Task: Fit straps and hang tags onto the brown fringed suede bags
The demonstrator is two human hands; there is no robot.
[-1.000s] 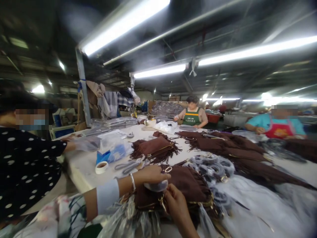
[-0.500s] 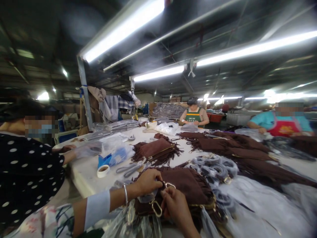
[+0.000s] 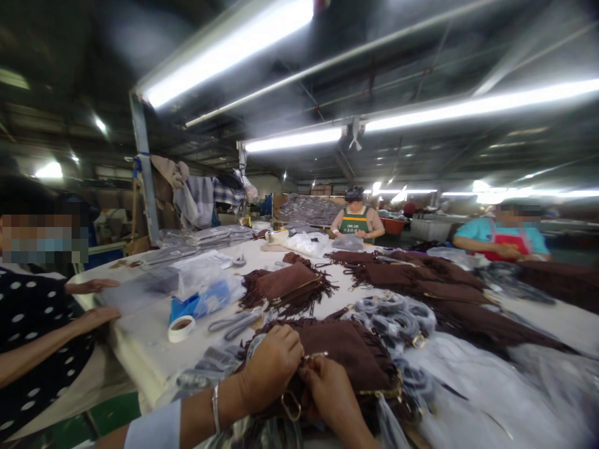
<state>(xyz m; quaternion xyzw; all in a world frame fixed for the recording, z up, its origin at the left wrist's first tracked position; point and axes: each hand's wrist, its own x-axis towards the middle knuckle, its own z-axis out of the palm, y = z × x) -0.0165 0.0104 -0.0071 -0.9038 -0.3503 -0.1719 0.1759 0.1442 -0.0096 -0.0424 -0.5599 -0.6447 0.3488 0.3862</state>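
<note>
My left hand point(image 3: 274, 362) is closed, its fingers bent over the dark end of a bag strap that they mostly hide. Pressed up against it, my right hand point(image 3: 330, 383) pinches the same strap end between thumb and fingertips. A gold clasp point(image 3: 317, 356) pokes out just above the right fingers, and a second gold clasp point(image 3: 291, 405) dangles below the left hand. Under both hands lies a brown fringed bag point(image 3: 350, 349) with a gold zip along its edge. Grey plastic-wrapped coils of strap point(image 3: 393, 315) are heaped behind it.
Another brown fringed bag point(image 3: 285, 284) lies further back, with a tape roll point(image 3: 181, 328) to its left. Stacked brown bags point(image 3: 449, 290) and white plastic sheeting point(image 3: 486, 386) fill the right side. Co-workers stand left, across and right; polka-dot sleeves point(image 3: 32, 349) are closest.
My left hand has turned and closed further over the strap end, its knuckles now upward. The camera has swung slightly right. The left co-worker's hands now lie on a plastic sheet.
</note>
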